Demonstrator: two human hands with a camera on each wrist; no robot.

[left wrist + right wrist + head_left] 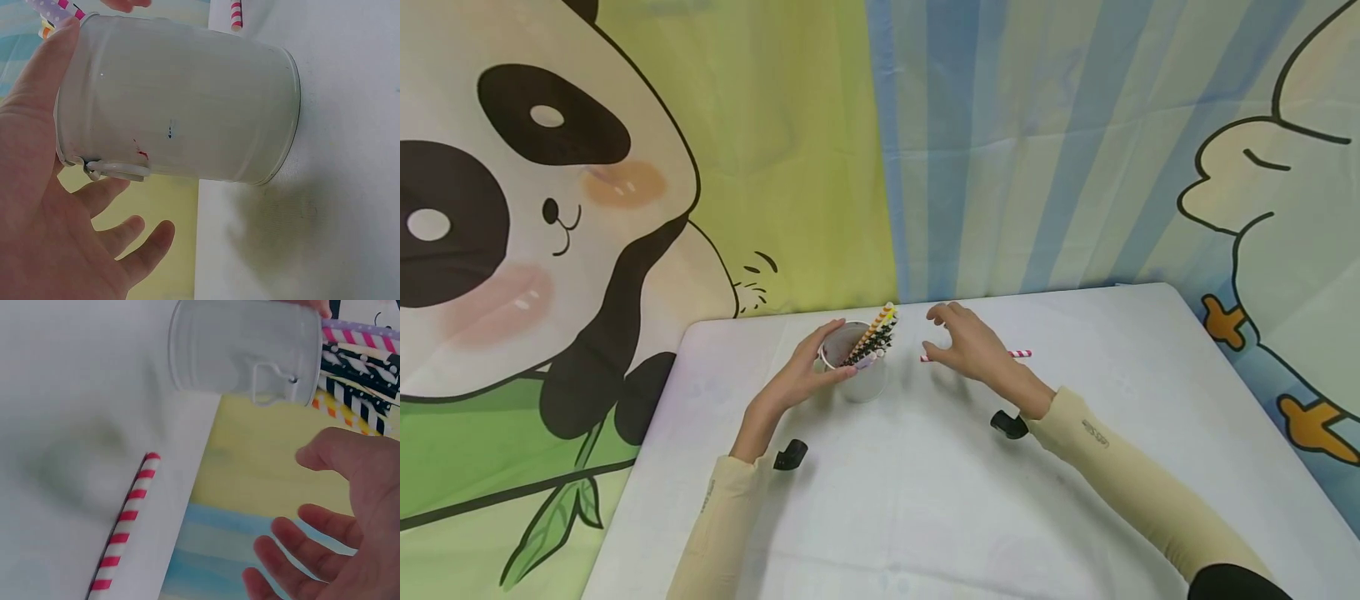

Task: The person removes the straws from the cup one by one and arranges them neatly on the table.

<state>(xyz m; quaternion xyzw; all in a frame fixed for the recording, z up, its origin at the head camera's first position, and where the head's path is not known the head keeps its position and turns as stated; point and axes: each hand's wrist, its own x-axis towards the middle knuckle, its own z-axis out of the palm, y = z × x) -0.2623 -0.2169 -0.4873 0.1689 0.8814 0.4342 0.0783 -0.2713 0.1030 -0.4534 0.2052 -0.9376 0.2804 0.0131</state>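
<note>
Sleeves [1142, 479]: beige, reaching over the table [925, 517] from its near edge.
Left hand [793, 375]: thumb and fingers gripping the pail's [187, 100] rim, presumably for steadiness.
Pail: mouth up, near the far edge, straws [880, 337] leaning rightward.
Right hand [973, 346]: fingers loosely bent, grasping nothing.
Red-striped straw [1021, 353]: flat beneath the right fingers, apart from them, seemingly within easy reach.

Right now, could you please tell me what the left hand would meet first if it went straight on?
Most likely the pale bucket, already between the thumb and fingers of the left hand; the gap to the palm is unclear.
</note>
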